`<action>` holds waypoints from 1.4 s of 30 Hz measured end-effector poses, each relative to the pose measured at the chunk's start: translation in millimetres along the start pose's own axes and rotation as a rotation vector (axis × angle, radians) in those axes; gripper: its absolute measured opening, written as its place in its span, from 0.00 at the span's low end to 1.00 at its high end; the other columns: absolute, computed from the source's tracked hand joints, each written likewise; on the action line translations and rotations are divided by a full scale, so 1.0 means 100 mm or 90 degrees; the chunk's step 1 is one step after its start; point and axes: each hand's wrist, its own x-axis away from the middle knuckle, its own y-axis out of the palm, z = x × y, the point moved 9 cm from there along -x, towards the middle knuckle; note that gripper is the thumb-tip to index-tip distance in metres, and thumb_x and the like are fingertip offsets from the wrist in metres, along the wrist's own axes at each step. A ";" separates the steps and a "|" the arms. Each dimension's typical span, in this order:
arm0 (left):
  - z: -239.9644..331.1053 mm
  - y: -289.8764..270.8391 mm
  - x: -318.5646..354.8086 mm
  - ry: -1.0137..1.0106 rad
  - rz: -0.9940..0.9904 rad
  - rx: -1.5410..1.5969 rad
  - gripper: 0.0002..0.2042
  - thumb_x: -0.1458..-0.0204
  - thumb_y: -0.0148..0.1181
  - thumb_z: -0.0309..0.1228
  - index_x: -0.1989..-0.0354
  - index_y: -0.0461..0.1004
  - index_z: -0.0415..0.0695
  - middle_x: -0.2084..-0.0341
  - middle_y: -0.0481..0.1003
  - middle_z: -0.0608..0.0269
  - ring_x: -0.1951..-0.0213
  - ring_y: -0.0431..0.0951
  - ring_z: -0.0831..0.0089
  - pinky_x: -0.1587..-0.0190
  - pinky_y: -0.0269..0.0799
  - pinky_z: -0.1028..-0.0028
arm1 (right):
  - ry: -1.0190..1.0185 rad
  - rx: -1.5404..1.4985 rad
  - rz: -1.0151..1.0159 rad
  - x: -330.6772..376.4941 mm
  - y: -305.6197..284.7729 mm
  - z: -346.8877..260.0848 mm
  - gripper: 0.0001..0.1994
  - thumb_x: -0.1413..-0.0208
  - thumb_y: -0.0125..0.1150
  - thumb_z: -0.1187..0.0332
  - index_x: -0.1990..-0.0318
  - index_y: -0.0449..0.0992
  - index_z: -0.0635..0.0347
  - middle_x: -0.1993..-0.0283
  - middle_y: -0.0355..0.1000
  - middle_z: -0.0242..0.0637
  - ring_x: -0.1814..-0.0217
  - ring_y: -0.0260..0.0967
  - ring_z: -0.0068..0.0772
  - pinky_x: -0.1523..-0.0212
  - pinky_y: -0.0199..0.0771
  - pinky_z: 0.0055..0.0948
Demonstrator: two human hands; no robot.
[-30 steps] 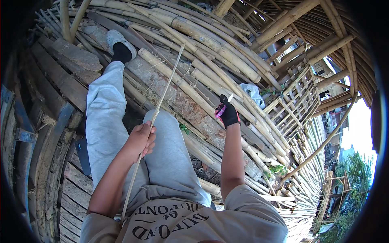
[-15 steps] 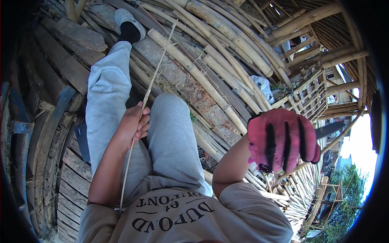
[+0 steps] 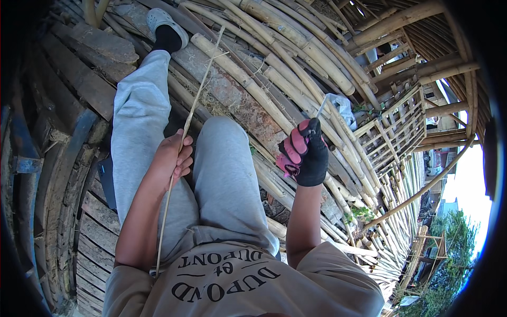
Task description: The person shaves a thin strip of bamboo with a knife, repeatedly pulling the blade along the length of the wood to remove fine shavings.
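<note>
My bare left hand [image 3: 174, 157] is closed around a long thin bamboo strip [image 3: 197, 100]. The strip slants from beside my waist, over my lap, to a far tip beyond my knees, where a small splinter sticks out sideways. In a pink and black glove, my right hand [image 3: 305, 154] grips a knife whose narrow blade [image 3: 321, 106] points up and away. The glove hides the knife's handle. This hand is raised to the right of my knee, well apart from the strip.
Several bamboo poles [image 3: 253, 92] lie slantwise across the ground ahead and to the right. A woven bamboo lattice [image 3: 388, 140] and a pale plastic bag [image 3: 343, 110] are at the right. Stacked dark planks [image 3: 79, 84] fill the left side. My clog [image 3: 161, 24] rests at the far left.
My gloved right hand has swung left and inward, and the knife blade has turned from pointing right to pointing away. My left hand and the strip have hardly shifted.
</note>
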 end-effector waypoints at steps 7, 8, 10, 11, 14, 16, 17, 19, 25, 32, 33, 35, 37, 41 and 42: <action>-0.17 0.14 -0.09 -0.025 -0.046 -0.033 0.17 0.26 0.38 0.47 0.66 0.63 0.52 0.90 0.54 0.79 0.92 0.50 0.87 0.90 0.46 0.82 | 0.280 0.001 0.036 0.03 -0.84 1.37 0.06 0.32 0.52 0.62 0.58 0.74 0.50 0.70 0.73 0.35 0.74 0.67 0.34 0.69 0.71 0.34; -0.25 0.11 -0.08 -0.048 -0.024 -0.031 0.17 0.26 0.38 0.47 0.66 0.63 0.53 0.90 0.54 0.79 0.92 0.50 0.87 0.90 0.46 0.82 | 0.204 -0.337 0.019 -0.14 -0.93 1.32 0.04 0.32 0.52 0.63 0.58 0.74 0.47 0.69 0.73 0.35 0.71 0.69 0.36 0.64 0.73 0.37; -0.35 0.19 -0.07 -0.049 -0.086 -0.037 0.17 0.26 0.38 0.48 0.66 0.64 0.53 0.90 0.54 0.79 0.92 0.51 0.86 0.90 0.46 0.82 | 0.066 -0.308 0.234 -0.24 -1.48 1.21 0.04 0.32 0.53 0.63 0.55 0.73 0.46 0.65 0.73 0.37 0.66 0.71 0.40 0.60 0.75 0.44; -0.41 0.17 -0.07 -0.061 -0.068 -0.045 0.17 0.27 0.39 0.48 0.66 0.64 0.53 0.90 0.54 0.79 0.92 0.51 0.86 0.90 0.46 0.81 | 0.037 -0.310 0.218 -0.24 -1.48 1.12 0.05 0.31 0.54 0.62 0.54 0.73 0.47 0.64 0.73 0.38 0.64 0.72 0.42 0.59 0.76 0.46; -0.50 0.17 -0.09 -0.072 -0.060 -0.061 0.17 0.27 0.39 0.48 0.66 0.64 0.53 0.90 0.55 0.79 0.92 0.50 0.86 0.90 0.46 0.81 | 0.134 -0.210 0.039 0.00 -1.01 1.04 0.11 0.30 0.55 0.59 0.54 0.74 0.56 0.60 0.76 0.44 0.62 0.79 0.44 0.62 0.82 0.44; -0.53 0.13 -0.13 -0.084 -0.019 -0.055 0.17 0.27 0.40 0.48 0.66 0.64 0.53 0.90 0.55 0.79 0.92 0.50 0.85 0.90 0.46 0.81 | 0.216 0.040 -0.133 0.23 -0.63 1.09 0.15 0.30 0.55 0.57 0.53 0.74 0.61 0.58 0.79 0.49 0.65 0.81 0.43 0.68 0.84 0.41; -0.53 0.15 -0.15 -0.081 -0.016 -0.055 0.17 0.27 0.40 0.49 0.66 0.64 0.53 0.90 0.55 0.78 0.93 0.51 0.85 0.91 0.45 0.81 | 0.293 0.186 -0.137 0.31 -0.62 1.20 0.16 0.29 0.54 0.55 0.52 0.73 0.62 0.60 0.80 0.51 0.70 0.80 0.42 0.69 0.84 0.43; -0.53 0.25 -0.20 -0.084 -0.060 -0.046 0.17 0.27 0.40 0.49 0.65 0.64 0.53 0.90 0.55 0.78 0.93 0.51 0.85 0.91 0.45 0.81 | 0.347 0.106 -0.047 0.28 -0.70 1.26 0.16 0.29 0.54 0.56 0.54 0.73 0.62 0.59 0.78 0.48 0.66 0.80 0.42 0.67 0.84 0.44; -0.80 0.49 -0.10 -0.146 -0.100 -0.043 0.18 0.26 0.37 0.46 0.65 0.65 0.50 0.89 0.56 0.76 0.91 0.51 0.83 0.89 0.47 0.78 | 0.117 0.172 0.490 0.19 -1.70 0.72 0.30 0.37 0.58 0.37 0.44 0.74 0.55 0.79 0.65 0.28 0.80 0.66 0.27 0.80 0.63 0.31; -1.21 0.68 -0.01 -0.213 -0.092 -0.243 0.19 0.26 0.37 0.47 0.64 0.66 0.47 0.86 0.59 0.73 0.88 0.56 0.82 0.87 0.56 0.78 | 0.107 0.416 0.399 0.14 -1.73 0.21 0.26 0.36 0.58 0.40 0.54 0.77 0.56 0.77 0.67 0.27 0.81 0.64 0.22 0.83 0.58 0.27; -1.24 0.67 -0.03 -0.216 -0.076 -0.296 0.20 0.26 0.38 0.48 0.63 0.67 0.45 0.85 0.61 0.72 0.88 0.58 0.81 0.87 0.57 0.76 | 0.150 0.456 0.357 0.07 -1.74 0.24 0.26 0.36 0.58 0.39 0.56 0.77 0.57 0.77 0.67 0.27 0.82 0.63 0.22 0.83 0.56 0.25; -1.33 0.69 -0.03 -0.226 -0.090 -0.319 0.21 0.26 0.39 0.49 0.63 0.67 0.44 0.85 0.61 0.71 0.88 0.59 0.81 0.87 0.58 0.76 | 0.232 0.518 0.420 0.01 -1.95 0.24 0.25 0.35 0.57 0.41 0.57 0.78 0.56 0.76 0.69 0.29 0.82 0.64 0.21 0.83 0.58 0.26; -1.42 0.66 -0.03 -0.263 -0.081 -0.352 0.22 0.27 0.40 0.50 0.62 0.67 0.43 0.85 0.62 0.71 0.88 0.60 0.80 0.87 0.58 0.76 | 0.286 0.603 0.422 -0.13 -2.14 0.26 0.21 0.32 0.54 0.46 0.52 0.79 0.54 0.71 0.74 0.33 0.79 0.69 0.26 0.79 0.66 0.31; -1.46 0.67 -0.12 -0.278 -0.086 -0.347 0.22 0.27 0.40 0.51 0.63 0.68 0.43 0.86 0.63 0.71 0.89 0.59 0.80 0.87 0.58 0.76 | 0.161 1.004 0.246 -0.58 -2.17 0.18 0.20 0.28 0.45 0.58 0.33 0.70 0.42 0.53 0.79 0.41 0.58 0.78 0.45 0.54 0.76 0.39; -1.45 0.67 -0.15 -0.274 -0.075 -0.352 0.23 0.27 0.39 0.51 0.63 0.68 0.44 0.86 0.63 0.71 0.89 0.59 0.80 0.87 0.58 0.76 | 0.143 1.057 0.208 -0.65 -2.17 0.20 0.22 0.28 0.42 0.60 0.29 0.67 0.40 0.48 0.79 0.43 0.51 0.79 0.50 0.47 0.76 0.41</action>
